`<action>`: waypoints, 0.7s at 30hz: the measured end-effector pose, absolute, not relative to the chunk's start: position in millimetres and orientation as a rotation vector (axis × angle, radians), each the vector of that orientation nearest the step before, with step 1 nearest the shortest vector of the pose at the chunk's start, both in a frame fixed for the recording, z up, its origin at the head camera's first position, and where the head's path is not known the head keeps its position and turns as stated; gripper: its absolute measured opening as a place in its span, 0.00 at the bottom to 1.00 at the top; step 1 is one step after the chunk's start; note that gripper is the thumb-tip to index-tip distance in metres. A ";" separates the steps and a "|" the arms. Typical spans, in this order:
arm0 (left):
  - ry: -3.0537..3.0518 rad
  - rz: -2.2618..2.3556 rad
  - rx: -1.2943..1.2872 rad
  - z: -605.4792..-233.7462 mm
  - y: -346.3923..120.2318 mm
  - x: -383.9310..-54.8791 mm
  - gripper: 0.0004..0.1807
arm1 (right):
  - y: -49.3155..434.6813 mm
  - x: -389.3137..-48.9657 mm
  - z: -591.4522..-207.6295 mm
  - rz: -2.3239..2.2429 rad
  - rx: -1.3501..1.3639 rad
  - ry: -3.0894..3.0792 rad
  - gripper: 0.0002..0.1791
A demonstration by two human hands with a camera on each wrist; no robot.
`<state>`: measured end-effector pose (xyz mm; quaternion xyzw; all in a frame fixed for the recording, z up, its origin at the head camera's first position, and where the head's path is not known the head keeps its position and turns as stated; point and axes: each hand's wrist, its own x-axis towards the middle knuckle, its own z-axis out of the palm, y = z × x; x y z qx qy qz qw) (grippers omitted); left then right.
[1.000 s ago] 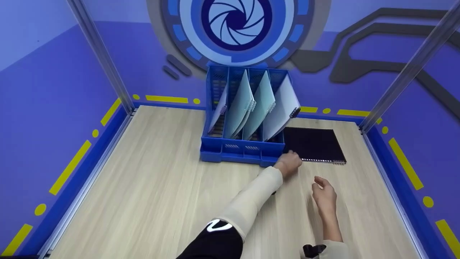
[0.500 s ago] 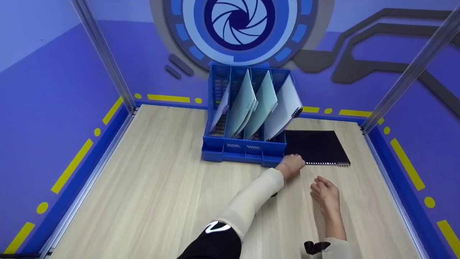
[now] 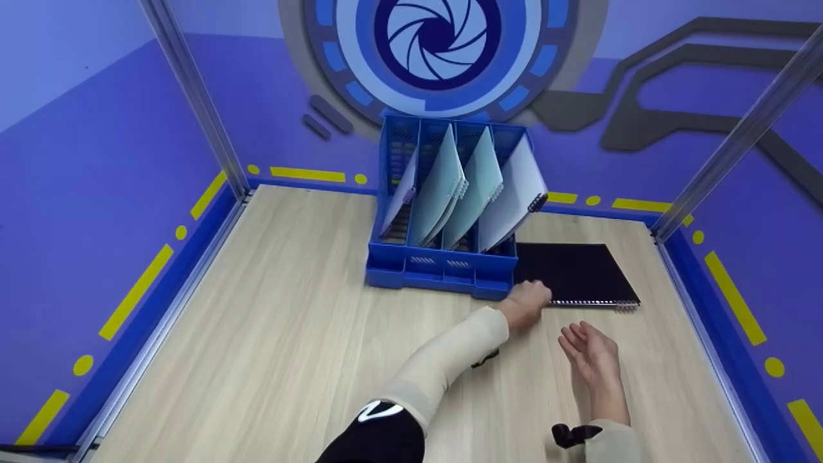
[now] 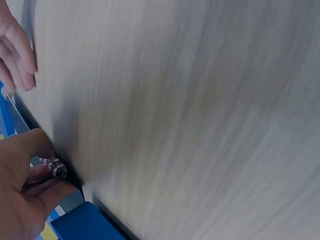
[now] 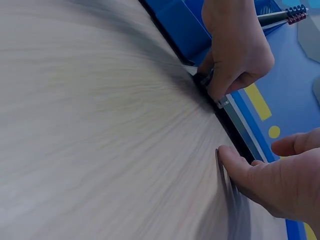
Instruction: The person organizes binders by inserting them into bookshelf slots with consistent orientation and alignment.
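Note:
A black spiral-bound notebook (image 3: 578, 273) lies on the table to the right of the blue file rack (image 3: 443, 263), its coil edge toward me. My left hand (image 3: 528, 303) pinches the near left corner at the coil; in the left wrist view the notebook's coil (image 4: 54, 167) shows between thumb and fingers. My right hand (image 3: 595, 352) hovers near the notebook's front edge with palm turned inward and fingers loosely extended, holding nothing. In the right wrist view the right hand (image 5: 280, 180) is beside the notebook's edge, apart from the left hand (image 5: 237, 50).
Several spiral notebooks lean in the rack's slots, among them a green one (image 3: 440, 190) and a white one (image 3: 514, 193) that juts out at the right. Walls with metal posts (image 3: 739, 135) bound the wooden table (image 3: 276, 321) at the sides and back.
The black notebook has slid toward me and slightly right with my left hand on its corner. My right hand has turned and its fingers have spread more. The head view has shifted slightly.

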<state>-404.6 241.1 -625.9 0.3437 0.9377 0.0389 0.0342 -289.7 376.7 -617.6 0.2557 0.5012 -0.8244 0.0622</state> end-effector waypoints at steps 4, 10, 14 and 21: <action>2.881 0.233 1.034 -622.5 237.5 -400.6 0.10 | 379.7 -297.6 -613.0 -2.573 0.734 1.356 0.34; 2.868 0.311 0.996 -621.3 231.9 -397.6 0.05 | 381.7 -313.7 -610.0 -2.610 0.754 1.270 0.34; 2.876 0.352 0.954 -620.0 228.7 -395.5 0.04 | 385.3 -327.3 -606.5 -2.643 0.830 1.150 0.36; 2.885 0.344 0.931 -618.9 222.1 -390.5 0.02 | 388.3 -347.4 -601.2 -2.674 0.910 1.030 0.39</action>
